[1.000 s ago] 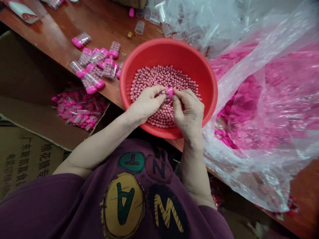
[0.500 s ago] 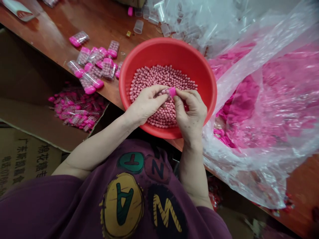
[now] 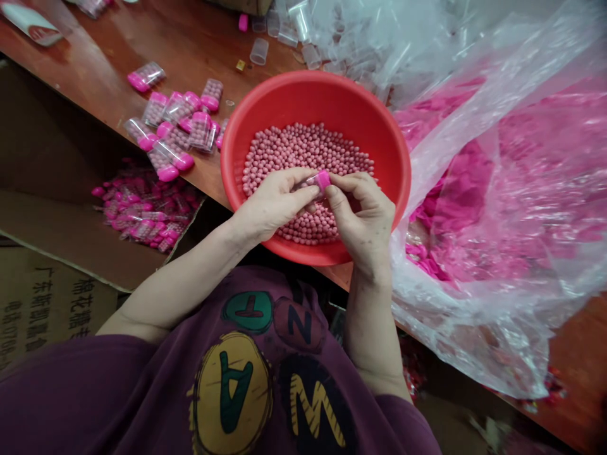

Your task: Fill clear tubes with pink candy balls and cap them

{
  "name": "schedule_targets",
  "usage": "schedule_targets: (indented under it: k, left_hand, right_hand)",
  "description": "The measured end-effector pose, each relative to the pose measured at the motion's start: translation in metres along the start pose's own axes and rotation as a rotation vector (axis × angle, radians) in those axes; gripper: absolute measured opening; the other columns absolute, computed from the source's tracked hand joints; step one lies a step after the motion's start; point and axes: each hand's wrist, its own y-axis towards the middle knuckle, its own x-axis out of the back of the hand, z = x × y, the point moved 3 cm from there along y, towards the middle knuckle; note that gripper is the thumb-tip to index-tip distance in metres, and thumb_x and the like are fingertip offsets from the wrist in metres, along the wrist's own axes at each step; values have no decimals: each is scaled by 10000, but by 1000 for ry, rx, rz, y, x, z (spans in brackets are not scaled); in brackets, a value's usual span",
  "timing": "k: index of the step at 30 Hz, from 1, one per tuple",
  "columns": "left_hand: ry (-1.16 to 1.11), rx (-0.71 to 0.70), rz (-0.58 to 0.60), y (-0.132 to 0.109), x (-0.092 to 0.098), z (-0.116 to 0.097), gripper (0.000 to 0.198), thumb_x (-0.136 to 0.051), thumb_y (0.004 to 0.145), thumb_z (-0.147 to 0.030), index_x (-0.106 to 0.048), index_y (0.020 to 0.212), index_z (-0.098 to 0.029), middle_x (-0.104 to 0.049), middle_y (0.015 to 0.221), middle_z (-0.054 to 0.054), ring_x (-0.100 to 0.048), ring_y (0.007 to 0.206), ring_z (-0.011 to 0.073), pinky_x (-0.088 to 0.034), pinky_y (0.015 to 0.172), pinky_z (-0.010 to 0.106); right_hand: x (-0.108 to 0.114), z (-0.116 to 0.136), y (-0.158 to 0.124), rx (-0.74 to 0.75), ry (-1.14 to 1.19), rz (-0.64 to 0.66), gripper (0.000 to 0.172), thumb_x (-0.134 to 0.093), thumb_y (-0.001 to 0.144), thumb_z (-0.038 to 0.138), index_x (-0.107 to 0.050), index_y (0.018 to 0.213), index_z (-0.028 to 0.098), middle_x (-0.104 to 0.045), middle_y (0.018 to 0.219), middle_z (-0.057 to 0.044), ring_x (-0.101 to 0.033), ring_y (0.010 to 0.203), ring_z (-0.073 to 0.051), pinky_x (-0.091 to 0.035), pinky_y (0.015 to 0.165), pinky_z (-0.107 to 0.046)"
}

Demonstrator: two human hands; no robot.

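Observation:
Over the red bowl (image 3: 403, 158), my left hand (image 3: 272, 205) grips a small clear plastic container (image 3: 310, 182) between thumb and fingers. Pink balls show through its wall, and part of it is hidden by the fingers. A bright pink cap (image 3: 323, 179) sits on its right end. The thumb and forefinger of my right hand (image 3: 364, 218) are closed at the cap's outer edge. Many pink balls (image 3: 308, 144) lie in the bowl beneath both hands.
Filled containers with pink caps (image 3: 177, 106) lie on the wooden table (image 3: 187, 38) at left. More fill a cardboard box (image 3: 57, 221) below. Clear empty containers (image 3: 310, 55) lie at the back. A plastic bag (image 3: 474, 316) of pink pieces (image 3: 462, 183) stands right.
My right fingertips have slid outward from around the cap to its edge. The container has shifted slightly left in my left hand, and the whole view has moved a little.

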Motion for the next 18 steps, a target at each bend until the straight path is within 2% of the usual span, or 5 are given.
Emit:
schedule_targets:
  k: [4,9,14,16,18]
  left_hand:
    - [39,-65,-26,1,1,0,84,-788,908,-51,-794,908,-135,-661,819,-2,-593,722,81,-533,690,184]
    - [73,-63,-93,0,1,1,165,-691,965,-19,-771,884,-138,-644,806,-4,-567,715,81,-526,683,175]
    - [-15,-60,-107,0,1,-2,188,-685,979,-27,-766,853,-141,-662,817,0,-586,738,85,-528,713,182]
    - [-89,-35,-93,3,5,-2,181,-696,991,-62,-777,852,-145,-699,840,16,-611,751,92,-529,726,195]
    - [-146,9,-83,6,8,-1,167,-709,994,-94,-791,860,-150,-726,843,28,-622,743,95,-515,708,196]
  right_hand:
    - [-1,0,0,14,26,-8,134,-735,1070,328,-850,1130,295,-830,1021,-14,-771,934,-184,-660,873,-375]
    - [-3,5,3,138,-6,32,155,-703,1078,274,-847,1133,285,-823,1036,-35,-773,945,-196,-677,876,-387]
    - [-4,3,1,173,-48,108,279,-632,1103,312,-798,1326,302,-813,1221,-74,-783,1149,-256,-686,1049,-490]
    - [-4,-6,-2,150,-30,37,387,-665,1097,374,-707,1479,330,-772,1340,-88,-756,1273,-284,-664,1128,-529]
    - [-4,-21,-6,84,23,-65,482,-697,1091,449,-606,1558,366,-730,1387,-88,-754,1285,-280,-675,1123,-522]
